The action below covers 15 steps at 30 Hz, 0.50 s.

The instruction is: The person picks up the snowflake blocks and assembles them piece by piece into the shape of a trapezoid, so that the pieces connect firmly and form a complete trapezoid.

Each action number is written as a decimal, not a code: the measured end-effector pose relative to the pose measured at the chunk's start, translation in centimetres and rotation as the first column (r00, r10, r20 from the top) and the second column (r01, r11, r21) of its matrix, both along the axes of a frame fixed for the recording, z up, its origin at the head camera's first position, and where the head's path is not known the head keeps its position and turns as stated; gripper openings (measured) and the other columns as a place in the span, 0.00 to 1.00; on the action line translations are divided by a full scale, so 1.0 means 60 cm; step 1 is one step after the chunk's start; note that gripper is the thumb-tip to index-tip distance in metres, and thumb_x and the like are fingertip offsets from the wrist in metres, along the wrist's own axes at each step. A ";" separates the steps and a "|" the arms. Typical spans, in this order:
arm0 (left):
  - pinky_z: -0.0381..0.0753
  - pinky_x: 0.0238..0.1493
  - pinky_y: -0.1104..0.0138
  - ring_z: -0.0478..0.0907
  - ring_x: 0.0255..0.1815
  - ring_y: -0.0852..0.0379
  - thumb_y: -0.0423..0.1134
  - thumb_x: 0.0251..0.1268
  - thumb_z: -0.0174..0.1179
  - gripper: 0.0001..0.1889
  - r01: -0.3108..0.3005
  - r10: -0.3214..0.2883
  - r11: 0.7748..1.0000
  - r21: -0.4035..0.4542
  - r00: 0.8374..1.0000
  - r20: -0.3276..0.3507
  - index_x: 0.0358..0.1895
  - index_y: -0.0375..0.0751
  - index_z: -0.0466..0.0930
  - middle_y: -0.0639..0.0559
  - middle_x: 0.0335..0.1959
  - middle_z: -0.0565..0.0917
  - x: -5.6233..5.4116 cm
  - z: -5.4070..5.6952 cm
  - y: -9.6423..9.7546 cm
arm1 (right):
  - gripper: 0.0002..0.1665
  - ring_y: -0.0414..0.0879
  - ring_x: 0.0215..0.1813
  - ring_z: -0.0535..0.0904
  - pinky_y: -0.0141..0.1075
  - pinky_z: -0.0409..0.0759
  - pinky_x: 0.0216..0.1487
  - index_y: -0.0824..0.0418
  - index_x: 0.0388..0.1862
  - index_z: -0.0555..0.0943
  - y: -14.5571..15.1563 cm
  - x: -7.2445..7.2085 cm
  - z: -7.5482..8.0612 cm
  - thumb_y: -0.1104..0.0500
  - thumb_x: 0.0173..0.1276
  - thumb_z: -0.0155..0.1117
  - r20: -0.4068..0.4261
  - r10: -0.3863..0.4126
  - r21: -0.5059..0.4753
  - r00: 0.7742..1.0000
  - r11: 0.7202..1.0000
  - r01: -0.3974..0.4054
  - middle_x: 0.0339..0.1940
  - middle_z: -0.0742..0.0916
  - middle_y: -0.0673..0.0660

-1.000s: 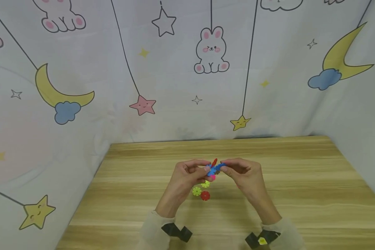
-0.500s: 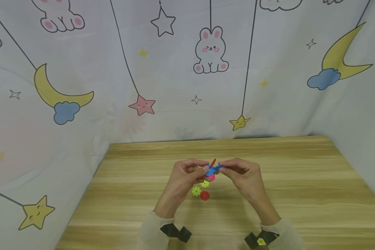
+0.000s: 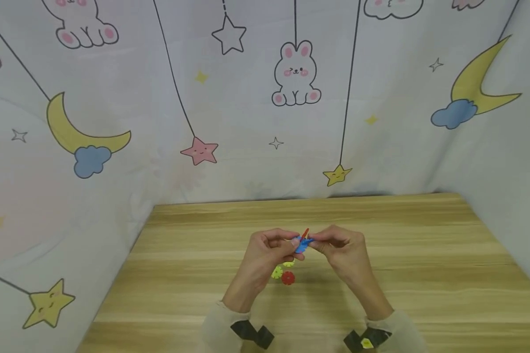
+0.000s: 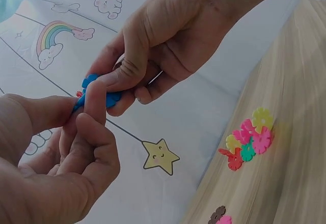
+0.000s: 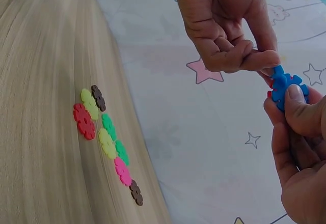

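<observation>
In the head view, my left hand (image 3: 267,257) pinches a light-blue notched flower disc (image 3: 300,246) between thumb and fingers. My right hand (image 3: 343,252) pinches a second blue disc (image 3: 308,241), edge-on and touching the first. A red disc (image 3: 306,233) stands up behind them, seemingly attached. The right wrist view has the right thumb on a blue disc's face (image 5: 286,87), with the left hand (image 5: 232,28) pinching above it. Fingers cover most of the joint, so how deep the discs fit together cannot be told. Both hands are raised above the table.
On the wooden table (image 3: 194,274), yellow-green (image 3: 277,272) and red (image 3: 288,278) discs lie below the hands. The right wrist view adds brown (image 5: 136,192), green (image 5: 108,127) and pink (image 5: 122,171) discs. A printed white curtain (image 3: 243,108) stands behind the table.
The two blue discs have come closer together and tilted, and now overlap more in view. Both hands have shifted slightly. The pink disc below is now hidden in the head view.
</observation>
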<state>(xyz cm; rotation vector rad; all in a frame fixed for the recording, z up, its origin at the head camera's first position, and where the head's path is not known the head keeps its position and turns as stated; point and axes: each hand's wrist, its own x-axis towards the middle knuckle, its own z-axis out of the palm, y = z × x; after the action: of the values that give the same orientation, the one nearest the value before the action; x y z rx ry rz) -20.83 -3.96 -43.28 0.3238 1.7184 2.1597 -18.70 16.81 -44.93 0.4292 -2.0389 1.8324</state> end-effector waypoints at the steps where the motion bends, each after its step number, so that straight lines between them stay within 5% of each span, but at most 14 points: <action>1: 0.89 0.39 0.71 0.92 0.31 0.61 0.31 0.74 0.67 0.15 0.000 0.000 1.000 -0.001 1.000 -0.001 0.57 0.23 0.84 0.57 0.31 0.92 0.000 -0.001 -0.001 | 0.06 0.35 0.38 0.91 0.31 0.90 0.40 0.68 0.36 0.91 0.000 0.000 0.000 0.75 0.62 0.77 0.007 0.001 0.008 1.000 1.000 -0.001 0.34 0.94 0.46; 9: 0.88 0.44 0.69 0.91 0.36 0.60 0.39 0.78 0.65 0.19 0.001 -0.003 0.998 -0.070 1.000 -0.028 0.63 0.31 0.82 0.58 0.35 0.90 -0.005 -0.007 -0.003 | 0.07 0.32 0.42 0.92 0.32 0.91 0.47 0.63 0.42 0.92 0.017 -0.004 0.004 0.70 0.66 0.77 0.049 -0.009 0.117 0.999 0.993 0.003 0.41 0.95 0.61; 15: 0.90 0.52 0.61 0.93 0.41 0.51 0.43 0.74 0.70 0.18 -0.101 0.091 0.977 -0.187 0.994 -0.061 0.63 0.43 0.86 0.55 0.40 0.92 -0.019 -0.013 -0.020 | 0.09 0.31 0.45 0.89 0.28 0.89 0.48 0.62 0.47 0.92 0.053 -0.018 -0.005 0.63 0.70 0.78 0.134 -0.105 0.198 0.985 0.977 0.077 0.47 0.95 0.63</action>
<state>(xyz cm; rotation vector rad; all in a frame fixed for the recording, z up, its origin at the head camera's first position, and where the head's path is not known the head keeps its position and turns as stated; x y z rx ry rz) -21.98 -5.15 -44.04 0.2526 1.9892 2.0472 -19.78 19.99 -45.20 0.2549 -2.3043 1.6626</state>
